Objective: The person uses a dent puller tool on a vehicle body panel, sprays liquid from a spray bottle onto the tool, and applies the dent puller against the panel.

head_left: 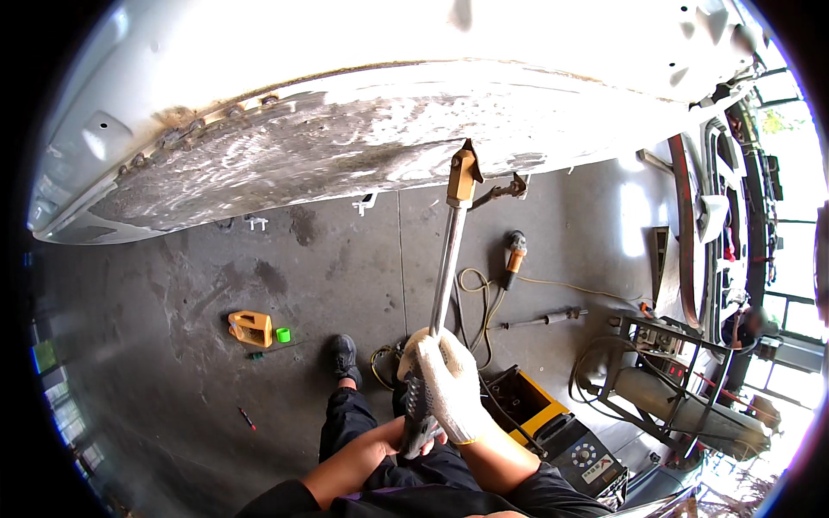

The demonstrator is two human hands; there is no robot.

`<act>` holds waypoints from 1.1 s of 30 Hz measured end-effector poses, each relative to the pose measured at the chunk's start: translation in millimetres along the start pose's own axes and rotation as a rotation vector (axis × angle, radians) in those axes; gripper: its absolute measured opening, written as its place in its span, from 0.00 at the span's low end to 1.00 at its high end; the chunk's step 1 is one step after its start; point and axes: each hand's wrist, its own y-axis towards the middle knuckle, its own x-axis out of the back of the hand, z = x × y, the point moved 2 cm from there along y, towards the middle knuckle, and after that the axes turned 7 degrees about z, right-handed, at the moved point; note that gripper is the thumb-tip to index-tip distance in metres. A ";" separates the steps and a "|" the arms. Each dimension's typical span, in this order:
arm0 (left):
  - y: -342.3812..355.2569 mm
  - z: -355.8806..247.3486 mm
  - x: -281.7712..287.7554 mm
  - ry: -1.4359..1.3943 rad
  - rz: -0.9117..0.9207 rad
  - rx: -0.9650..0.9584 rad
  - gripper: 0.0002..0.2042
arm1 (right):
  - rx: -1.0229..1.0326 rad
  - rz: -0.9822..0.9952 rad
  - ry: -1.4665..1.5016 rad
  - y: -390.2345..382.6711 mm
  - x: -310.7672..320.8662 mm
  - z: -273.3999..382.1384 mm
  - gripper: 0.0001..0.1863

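In front of me stretches a white car body panel (371, 129) with a broad ground-down patch of bare metal. Both hands hold a dent puller (446, 268), a long bright rod with a brass-coloured block and a dark pointed tip at its far end. The tip overlaps the panel's lower edge; whether it touches, I cannot tell. My right hand (449, 380), in a white glove, is closed around the near end of the rod. Below it, my bare left hand (401, 436) is wrapped at the black grip, its fingers partly hidden.
On the grey floor lie an angle grinder (515, 250) with its cord, a slide hammer (548, 319), a yellow plastic piece (250, 328), a green ring (283, 335) and a marker (247, 419). A yellow-and-black machine (579, 453) and a metal cart (630, 371) with a cylinder stand right.
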 end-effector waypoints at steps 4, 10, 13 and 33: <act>61.9 106.4 107.8 -0.186 0.091 0.075 0.18 | -0.015 -0.019 0.009 13.0 -2.3 2.6 0.12; 90.7 129.0 143.5 -0.468 0.152 0.109 0.18 | 0.106 -0.012 -0.067 51.5 0.9 49.0 0.16; 89.6 124.1 139.6 -0.398 0.148 0.087 0.18 | 0.199 -0.104 -0.098 44.5 1.5 43.6 0.12; 66.1 146.3 139.7 -0.420 -0.067 -0.050 0.19 | 0.027 -0.023 0.116 17.5 -3.4 -18.2 0.05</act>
